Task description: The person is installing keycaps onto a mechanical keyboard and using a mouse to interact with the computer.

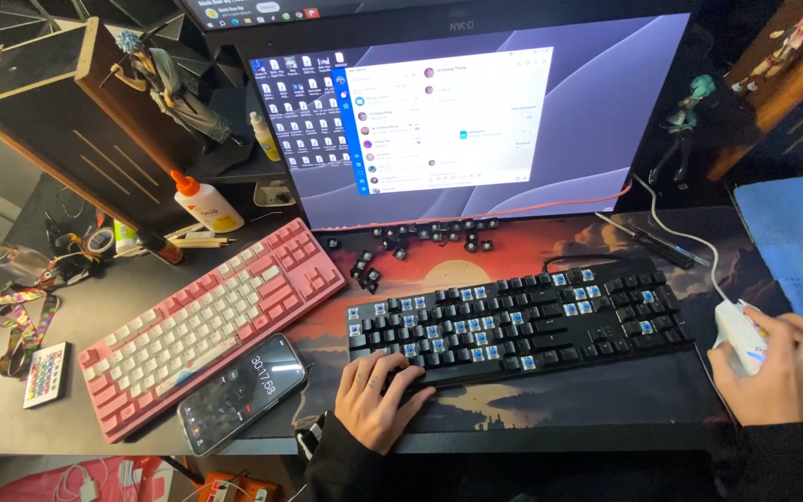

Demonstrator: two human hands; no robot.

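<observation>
Two keyboards, one pink (206, 321), one black (518, 321) under open left hand (378, 395), right hand (778, 367) gripping one white mouse (738, 333)

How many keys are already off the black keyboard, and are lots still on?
Many caps are off: blue switches show across the black keyboard, and loose keycaps lie under the monitor. Now the left hand rests on its corner; the right hand holds the white mouse. Most caps remain.

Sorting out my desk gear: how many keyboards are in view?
2. A pink keyboard lies angled at the left, beside a phone. A black keyboard with some keycaps missing sits at centre, with the left hand on its near-left corner.
</observation>
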